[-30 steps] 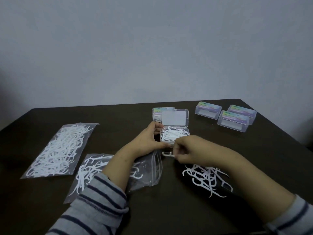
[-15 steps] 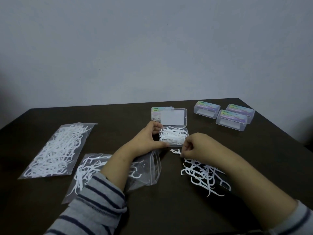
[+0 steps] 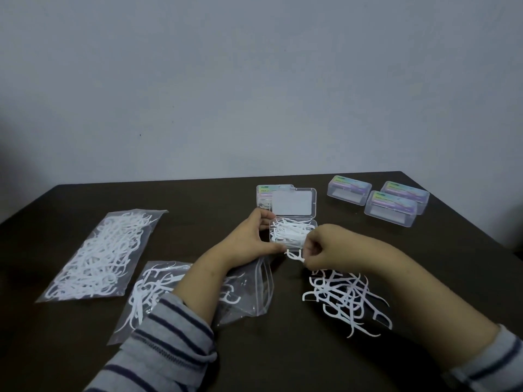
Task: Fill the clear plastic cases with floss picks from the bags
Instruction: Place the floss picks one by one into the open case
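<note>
Left hand (image 3: 249, 239) grips open clear plastic case (image 3: 293, 234) mid-table to steady it; right hand (image 3: 325, 247) pinches white floss pick (image 3: 294, 255), prob. for loading.

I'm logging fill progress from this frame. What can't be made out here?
Head view only:
- Picks in the open case: a tangle, too small to count.
- Second case behind the lid: mostly hidden.
- Near bag: partly covered by the left hand and its forearm.
- Closed cases' contents: labels hide them.
</note>
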